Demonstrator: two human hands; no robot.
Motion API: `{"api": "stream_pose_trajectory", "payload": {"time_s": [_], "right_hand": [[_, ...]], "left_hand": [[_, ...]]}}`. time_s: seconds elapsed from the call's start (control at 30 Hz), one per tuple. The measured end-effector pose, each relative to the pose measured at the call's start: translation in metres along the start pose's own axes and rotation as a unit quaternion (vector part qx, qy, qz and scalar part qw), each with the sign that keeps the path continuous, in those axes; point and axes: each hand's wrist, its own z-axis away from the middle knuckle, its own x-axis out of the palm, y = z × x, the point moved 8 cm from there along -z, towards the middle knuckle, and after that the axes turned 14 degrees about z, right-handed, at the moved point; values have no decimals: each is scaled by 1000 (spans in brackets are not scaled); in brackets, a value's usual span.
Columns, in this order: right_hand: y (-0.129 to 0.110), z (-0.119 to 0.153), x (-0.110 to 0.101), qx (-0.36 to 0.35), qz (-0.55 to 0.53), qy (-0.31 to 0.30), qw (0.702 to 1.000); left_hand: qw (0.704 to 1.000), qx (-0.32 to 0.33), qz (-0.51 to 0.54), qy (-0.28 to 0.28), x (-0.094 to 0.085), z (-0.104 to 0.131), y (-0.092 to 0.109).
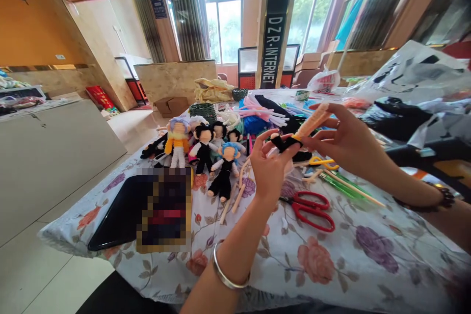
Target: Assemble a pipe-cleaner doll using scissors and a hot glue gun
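My left hand (270,169) is closed around the black part of a small fuzzy doll piece (285,142), above the middle of the table. My right hand (340,135) pinches the same piece from the right, around its peach-coloured part (313,121), which points up and to the right. A yellow band shows where the black and peach parts meet. Below the hands lie red-handled scissors (312,211). Several finished-looking fuzzy dolls, among them one in yellow (177,143) and one with blue hair (225,169), are to the left of my left hand.
A dark tablet (117,216) and a blurred-out phone-like object lie on the flowered tablecloth (198,284) at the left. Green sticks (344,185), bundles of fuzzy stems (263,113) and plastic bags (415,76) sit at the back and right.
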Motion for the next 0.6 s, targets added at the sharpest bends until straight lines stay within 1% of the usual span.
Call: {"api": "stream_pose_trajectory", "payload": {"time_s": [0.17, 0.4, 0.5, 0.6], "right_hand": [[2, 7, -3, 5, -15, 10, 1000], [2, 17, -4, -18, -10, 29, 999], [1, 18, -4, -34, -8, 25, 999], [-2, 20, -2, -61, -7, -7, 998]], "left_hand": [[1000, -2, -10, -17, 5, 1, -2], [999, -16, -30, 3, 2, 1, -5], [999, -48, -14, 19, 0, 0, -8], [995, -87, 17, 42, -3, -2, -13]]}}
